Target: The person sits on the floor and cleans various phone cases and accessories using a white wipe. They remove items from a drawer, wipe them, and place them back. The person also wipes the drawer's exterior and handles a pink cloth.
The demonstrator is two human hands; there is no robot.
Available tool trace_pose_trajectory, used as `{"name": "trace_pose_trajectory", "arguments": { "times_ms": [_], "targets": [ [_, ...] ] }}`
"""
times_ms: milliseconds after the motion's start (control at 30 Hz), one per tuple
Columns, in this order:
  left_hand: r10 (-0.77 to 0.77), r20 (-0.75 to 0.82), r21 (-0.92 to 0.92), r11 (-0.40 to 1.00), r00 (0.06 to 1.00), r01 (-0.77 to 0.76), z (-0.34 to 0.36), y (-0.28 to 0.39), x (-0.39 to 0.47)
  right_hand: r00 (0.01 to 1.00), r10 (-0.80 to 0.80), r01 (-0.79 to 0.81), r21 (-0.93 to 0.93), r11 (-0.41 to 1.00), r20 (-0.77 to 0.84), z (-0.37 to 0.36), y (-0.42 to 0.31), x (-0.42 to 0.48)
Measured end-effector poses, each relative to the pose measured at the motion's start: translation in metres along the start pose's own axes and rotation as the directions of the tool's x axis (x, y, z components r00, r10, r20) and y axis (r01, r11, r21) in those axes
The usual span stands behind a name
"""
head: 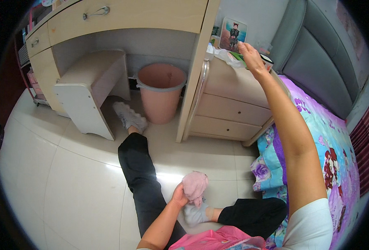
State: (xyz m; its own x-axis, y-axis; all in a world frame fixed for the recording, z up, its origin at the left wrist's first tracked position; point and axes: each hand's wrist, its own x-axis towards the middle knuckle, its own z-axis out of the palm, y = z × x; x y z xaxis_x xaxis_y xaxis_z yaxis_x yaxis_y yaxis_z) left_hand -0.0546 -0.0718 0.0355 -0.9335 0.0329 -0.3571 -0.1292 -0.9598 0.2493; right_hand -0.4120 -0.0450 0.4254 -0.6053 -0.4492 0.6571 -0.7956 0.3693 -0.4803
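Observation:
In my left hand [179,195] is a crumpled pink cloth [195,185], held low above my folded leg and sock. My right hand [252,58] reaches out over the top of a bedside cabinet [234,82]. Its fingertips overlap the lower right edge of a framed picture [233,34] of a person, which leans near the wall. Whether the fingers grip the frame or only touch it, I cannot tell. Under this hand lie a clear plastic bag [231,58] and a green packet, both partly hidden by it.
A light wooden desk [134,15] stands ahead, with a padded stool [87,72] and a pink bin [161,103] beneath it. To the right is a bed with a patterned cover [320,137] and a grey headboard [322,62]. My legs stretch over the tiled floor [84,181].

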Motion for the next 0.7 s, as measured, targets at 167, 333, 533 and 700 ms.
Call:
{"name": "trace_pose_trajectory", "arguments": {
  "times_ms": [167, 333, 533, 700],
  "targets": [
    [0.002, -0.012, -0.051, 0.999, 1.0, -0.002, -0.002, 0.002, -0.003, 0.994, 0.099, -0.082, -0.292, 0.953, 0.045, -0.02, 0.001, -0.006],
    [-0.002, 0.014, -0.047, 0.999, 1.0, 0.003, -0.007, -0.002, 0.001, 0.97, -0.222, 0.244, -0.345, 0.906, 0.102, -0.013, -0.014, -0.038],
    [0.14, -0.003, 0.24, 0.961, 0.99, -0.135, 0.007, -0.017, -0.014, 0.908, -0.3, 0.412, -0.491, 0.768, 0.293, 0.018, -0.005, -0.048],
    [0.112, -0.07, 0.787, 0.617, 0.991, -0.015, 0.017, -0.027, -0.029, 0.976, -0.213, 0.215, -0.062, 0.975, 0.038, -0.004, -0.014, -0.04]
  ]
}}
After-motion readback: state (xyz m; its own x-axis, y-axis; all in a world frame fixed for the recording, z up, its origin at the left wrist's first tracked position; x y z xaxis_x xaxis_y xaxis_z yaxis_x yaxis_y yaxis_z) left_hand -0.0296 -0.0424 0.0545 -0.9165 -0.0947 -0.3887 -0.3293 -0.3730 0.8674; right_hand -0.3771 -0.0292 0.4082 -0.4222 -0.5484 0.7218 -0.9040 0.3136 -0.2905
